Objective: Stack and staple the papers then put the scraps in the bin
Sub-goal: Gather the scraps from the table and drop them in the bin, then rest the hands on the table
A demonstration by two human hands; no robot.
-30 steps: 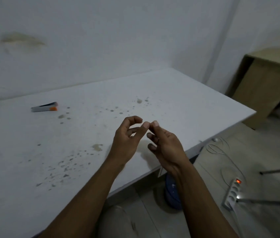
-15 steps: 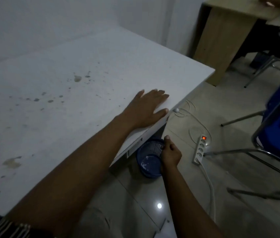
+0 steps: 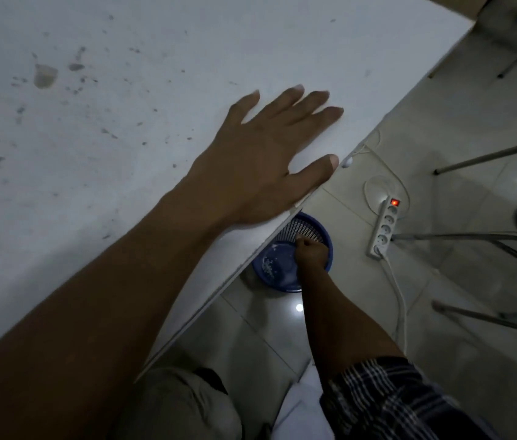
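Note:
My left hand (image 3: pixel 263 154) lies flat and palm down on the white table (image 3: pixel 155 74), fingers spread, right at the table's edge. On the floor under that edge stands a blue mesh bin (image 3: pixel 325 230). My right hand (image 3: pixel 311 253) reaches down inside its rim with the fingers closed in a fist. What the fist holds, if anything, is hidden. Small white scraps (image 3: pixel 269 265) lie on the bin's bottom. No papers or stapler show on the table here.
A white power strip (image 3: pixel 384 230) with a lit red switch lies on the tiled floor right of the bin, its cable (image 3: pixel 400 300) running toward me. Metal chair legs (image 3: pixel 489 155) cross the floor at right. The tabletop is stained with dark specks.
I have leaned over the table's edge and the view has tilted down. My right hand has dropped from just above the bin's rim into the bin. The left hand stays flat on the table.

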